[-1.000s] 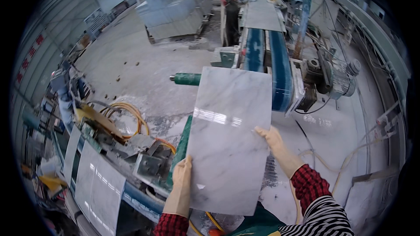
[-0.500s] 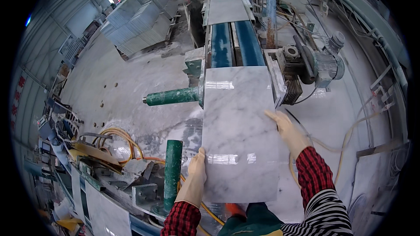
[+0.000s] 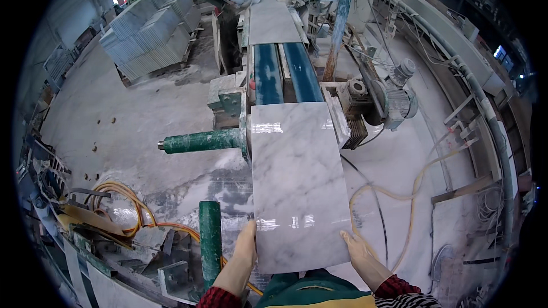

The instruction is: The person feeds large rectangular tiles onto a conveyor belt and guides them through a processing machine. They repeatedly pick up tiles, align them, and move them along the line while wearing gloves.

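A polished white marble slab with grey veins lies lengthwise in front of me. Its far end rests at the near end of a conveyor with two blue belts, while the near end reaches close to my body. On the slab's left edge, low down, is my left hand in a cream glove, its fingers partly hidden at the edge. My right hand, gloved alike, grips the right edge near the close corner, thumb on the upper side and the other fingers largely out of sight.
Left of the slab, a green roller juts sideways and a green post stands upright. A motor sits at the conveyor's right. Hoses trail over the floor. Another slab lies farther up the conveyor; stacked slabs stand far left.
My right hand has come back along the slab's right edge, from about midway to near the close corner. The left hand stays at the left edge. The view has shifted somewhat.
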